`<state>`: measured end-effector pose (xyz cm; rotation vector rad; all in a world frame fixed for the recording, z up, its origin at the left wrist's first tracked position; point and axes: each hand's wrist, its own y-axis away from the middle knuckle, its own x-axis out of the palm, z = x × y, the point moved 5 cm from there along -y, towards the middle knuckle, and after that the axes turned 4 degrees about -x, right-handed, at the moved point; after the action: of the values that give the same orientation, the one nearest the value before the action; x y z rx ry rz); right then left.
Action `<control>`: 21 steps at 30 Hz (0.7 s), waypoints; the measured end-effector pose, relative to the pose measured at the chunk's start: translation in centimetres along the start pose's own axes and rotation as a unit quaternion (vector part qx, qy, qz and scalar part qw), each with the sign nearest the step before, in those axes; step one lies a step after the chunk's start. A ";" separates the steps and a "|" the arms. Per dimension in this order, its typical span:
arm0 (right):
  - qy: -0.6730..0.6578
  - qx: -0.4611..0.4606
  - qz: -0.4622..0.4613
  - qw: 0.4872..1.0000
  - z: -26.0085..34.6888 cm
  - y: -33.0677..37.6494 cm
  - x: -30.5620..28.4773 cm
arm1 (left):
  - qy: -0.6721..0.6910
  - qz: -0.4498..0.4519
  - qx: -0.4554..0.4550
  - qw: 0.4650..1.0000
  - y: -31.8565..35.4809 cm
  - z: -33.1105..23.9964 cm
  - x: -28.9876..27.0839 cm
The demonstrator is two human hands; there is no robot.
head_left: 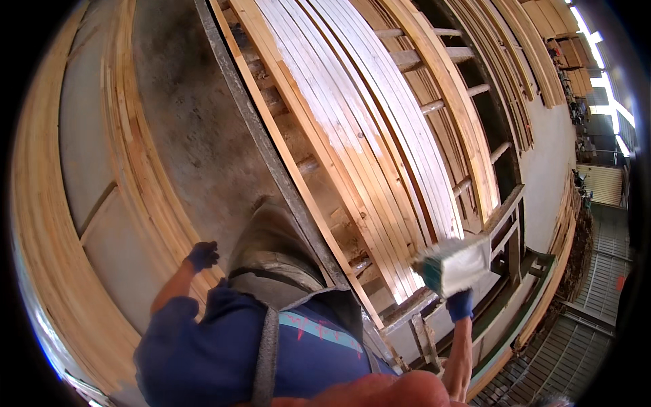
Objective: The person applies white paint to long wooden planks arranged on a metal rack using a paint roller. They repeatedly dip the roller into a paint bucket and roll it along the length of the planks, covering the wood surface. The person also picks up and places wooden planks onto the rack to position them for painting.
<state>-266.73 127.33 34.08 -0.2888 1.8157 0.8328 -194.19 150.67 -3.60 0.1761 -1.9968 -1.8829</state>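
My right hand (pixel 460 304), in a dark blue glove, is closed round a pale, box-shaped tool (pixel 465 266) with a dark teal edge. Motion blurs the tool, and its exact kind does not show. It is over the near end of a row of long wooden boards (pixel 380 197). White coating (pixel 305 74) covers the far part of the left boards and most of the right ones; the near left part is bare wood. My left hand (pixel 203 256), also gloved, hangs by my left side with loosely bent fingers and nothing in them.
The boards rest on a metal frame (pixel 268 146) with crosswise rollers (pixel 432 107). More timber (pixel 129 129) lies in stacks to my left. Beyond the frame are further board stacks (pixel 498 61). A green-edged rail (pixel 519 315) stands at the right.
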 end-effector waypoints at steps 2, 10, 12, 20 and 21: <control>-0.414 0.225 -0.069 0.879 -0.6 -4.8 -0.4 | 0.050 -0.040 0.005 0.998 -0.4 0.3 -1.1; -0.156 0.015 -0.106 0.982 2.4 -41.5 -13.5 | 0.210 0.120 0.048 0.969 -4.3 -6.0 2.1; -0.157 0.072 -0.111 0.979 3.6 -48.7 -16.2 | 0.064 -0.022 0.082 0.994 -4.2 -7.9 2.4; -0.372 0.122 -0.140 0.909 5.7 -46.1 -17.2 | -0.052 -0.078 0.199 0.976 1.3 -11.6 7.4; -0.316 0.096 -0.115 0.937 4.8 -42.6 -15.3 | -0.036 -0.080 0.190 0.978 1.1 -10.4 7.8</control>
<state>-233.40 96.66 29.76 -0.0857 1.2147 0.4973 -197.40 138.32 -0.77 0.3884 -2.4422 -1.5952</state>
